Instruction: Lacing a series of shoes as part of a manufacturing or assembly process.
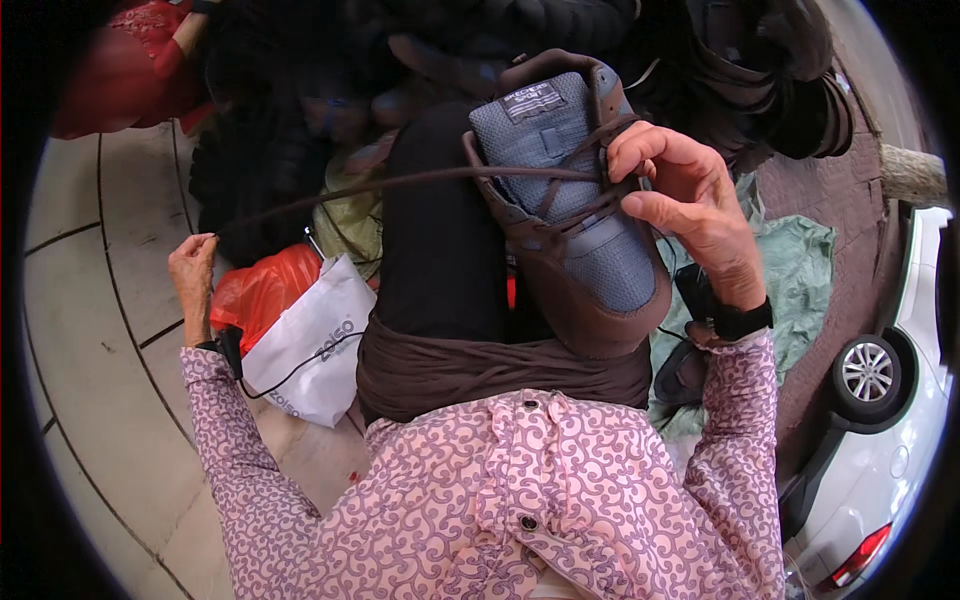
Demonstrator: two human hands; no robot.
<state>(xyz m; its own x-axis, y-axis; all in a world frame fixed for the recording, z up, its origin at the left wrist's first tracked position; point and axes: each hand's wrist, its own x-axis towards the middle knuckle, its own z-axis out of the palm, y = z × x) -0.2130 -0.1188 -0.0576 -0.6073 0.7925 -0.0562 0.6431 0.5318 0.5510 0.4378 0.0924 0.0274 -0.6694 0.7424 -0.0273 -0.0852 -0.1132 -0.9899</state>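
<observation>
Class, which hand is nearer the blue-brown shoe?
Right. The right hand is at the shoe; the left hand is well left of it, holding the stretched lace.

red plastic bag (pixel 262 290) | white bag (pixel 300 378) touching it | green sheet (pixel 797 268) | white car (pixel 905 425), right

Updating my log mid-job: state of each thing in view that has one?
Left hand: pinching the brown lace
Right hand: at the shoe, grip unclear
Brown lace: stretched out, partly threaded
Shoe: partly laced
Brown cord bundle: draped across black trousers
White bag: creased
Orange-red bag: crumpled
Green sheet: crumpled
White car: motion unclear
</observation>
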